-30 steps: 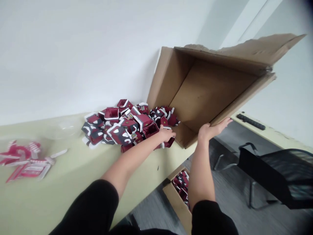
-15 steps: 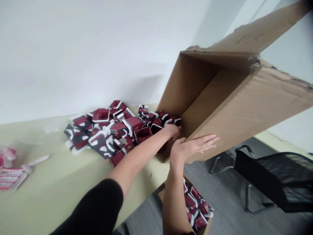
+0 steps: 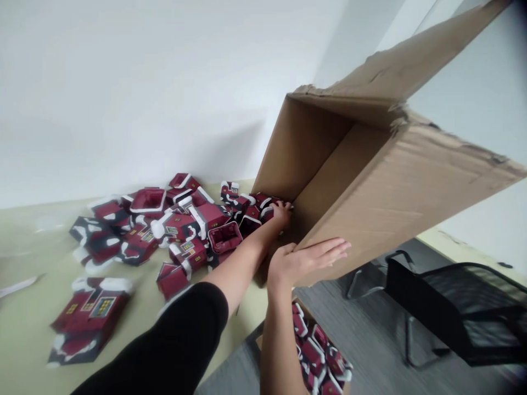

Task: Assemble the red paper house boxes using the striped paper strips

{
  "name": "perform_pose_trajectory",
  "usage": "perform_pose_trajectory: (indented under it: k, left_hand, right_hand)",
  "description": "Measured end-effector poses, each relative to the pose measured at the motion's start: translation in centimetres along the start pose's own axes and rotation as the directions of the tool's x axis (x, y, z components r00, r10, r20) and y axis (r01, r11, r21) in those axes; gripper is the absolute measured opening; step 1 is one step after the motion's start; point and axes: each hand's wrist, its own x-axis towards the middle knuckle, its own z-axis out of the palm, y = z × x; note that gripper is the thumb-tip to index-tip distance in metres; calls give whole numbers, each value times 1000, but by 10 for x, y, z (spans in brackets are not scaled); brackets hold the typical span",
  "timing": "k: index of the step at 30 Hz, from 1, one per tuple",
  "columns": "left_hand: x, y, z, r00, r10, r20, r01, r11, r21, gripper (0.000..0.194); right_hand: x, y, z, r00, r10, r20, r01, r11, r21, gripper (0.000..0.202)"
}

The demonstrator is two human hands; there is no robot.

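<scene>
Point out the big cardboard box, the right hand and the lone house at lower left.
Big cardboard box (image 3: pixel 395 200): head view, on its outer side wall.
Right hand (image 3: pixel 303 262): head view, middle of the hand.
Lone house (image 3: pixel 87 319): head view, on its dark red wall.

along the back edge of the counter (image 3: pixel 24 340), a heap of small red houses (image 3: pixel 212 215) blocks the way up to the tilted carton (image 3: pixel 391 203), which overhangs the near edge and bars the right. room lies open inside its mouth, above the left hand (image 3: pixel 282 212); the right hand (image 3: pixel 302 262) lines its lower wall. a narrow bare strip parts the heap from a single house (image 3: pixel 88 315) nearer the front.
</scene>
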Motion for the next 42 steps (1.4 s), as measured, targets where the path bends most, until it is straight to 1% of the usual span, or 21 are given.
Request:
perform_pose_trajectory:
  k: [3,4,7,9,12,15,18,21,23,25,27,29,31,33,34,36,37,38,40,41,42]
  left_hand:
    - [-9,-10,-5,999,-40,8,40,999,18,83]
    - [-13,-15,-7,999,-49,9,49,999,19,81]
    - [-27,-29,-12,998,-64,12,64,998,15,58]
    - [-36,-37,-13,996,-84,6,84,996,11,49]
    - [-45,-46,-14,992,-125,-20,125,992,4,49]
    - [-50,-54,-15,982,-179,-57,179,984,-9,48]
    - [-51,-59,-18,958,-267,-101,265,964,-32,54]
    - [-48,-61,-19,918,-378,-124,373,926,-62,64]
    - [-45,-62,-19,890,-437,-129,430,899,-81,65]
    - [-43,-64,-17,871,-473,-134,464,881,-95,63]
    - [-43,-65,-17,866,-479,-142,470,878,-95,63]
    - [-45,-63,-21,884,-440,-157,433,898,-79,63]
    - [-50,-54,-28,918,-354,-177,351,935,-49,62]
    - [-62,-40,-36,958,-225,-176,228,974,-7,66]
    - [-70,-31,-39,976,-151,-158,156,988,15,69]
    - [-92,-14,-41,996,0,-90,5,999,50,73]
    - [-106,-6,-41,996,76,-37,-73,995,65,73]
    - [-120,1,-39,988,150,27,-152,985,83,72]
    - [-151,8,-36,948,265,177,-288,950,119,72]
    - [-166,9,-33,924,300,238,-337,933,130,74]
    - [-181,8,-31,904,327,275,-373,918,137,77]
  right_hand:
    - [15,6,2,1000,26,-1,-26,1000,-2,96]
    - [20,8,2,999,40,-2,-40,999,-3,97]
    - [33,16,5,998,65,-24,-66,998,-18,98]
    - [40,20,7,997,63,-53,-65,997,-43,99]
    - [51,29,9,994,54,-92,-61,995,-75,98]
    - [65,42,10,992,69,-104,-78,994,-80,97]
    - [80,59,9,989,84,-120,-96,991,-92,99]
    - [92,72,5,983,113,-145,-131,983,-126,100]
    - [97,76,2,977,139,-159,-162,977,-138,99]
    - [100,77,3,976,152,-154,-173,976,-133,98]
    - [102,79,10,979,165,-123,-180,976,-124,100]
    - [102,83,22,976,196,-93,-206,971,-122,103]
    - [103,88,36,973,216,-80,-224,968,-112,103]
    - [104,92,45,973,220,-73,-226,970,-87,103]
    - [105,93,48,972,225,-69,-230,970,-76,102]
    - [111,92,47,965,257,-60,-260,963,-66,101]
    - [117,92,44,960,274,-57,-277,959,-65,99]
    - [124,94,39,958,282,-58,-286,956,-65,97]
    - [147,103,29,957,283,-71,-287,956,-66,95]
    - [163,112,24,954,287,-87,-293,954,-69,95]
    - [179,125,19,947,306,-103,-313,947,-69,95]
